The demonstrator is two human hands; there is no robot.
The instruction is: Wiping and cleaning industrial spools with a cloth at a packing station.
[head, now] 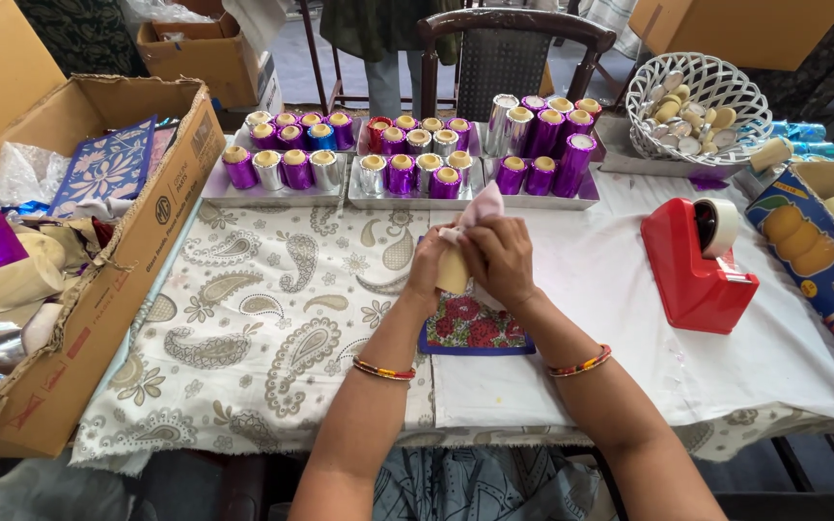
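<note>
Near the lower middle of the frame, both forearms, each with a beaded bangle, reach up to the centre. The left hand (433, 265) and the right hand (501, 259) close together around a small cream cylinder (454, 273), fingers curled narrow on its sides. The cylinder stands roughly upright, its long axis running up and down the frame, its top end toward the far edge of the table. A pale pink tissue sheet (480, 206) is pinched against that top end and sticks up above the fingers.

Just below the hands, a floral paper square with a blue border (473, 333) lies flat on the paisley tablecloth (263, 309). At right of centre stands a red tape dispenser (697, 260). Beyond the hands, silver trays (277, 193) hold upright foil-wrapped cylinders (401, 176) in purple and silver. At upper right sits a white lattice basket (697, 104); at left, an open cardboard box (118, 260).
</note>
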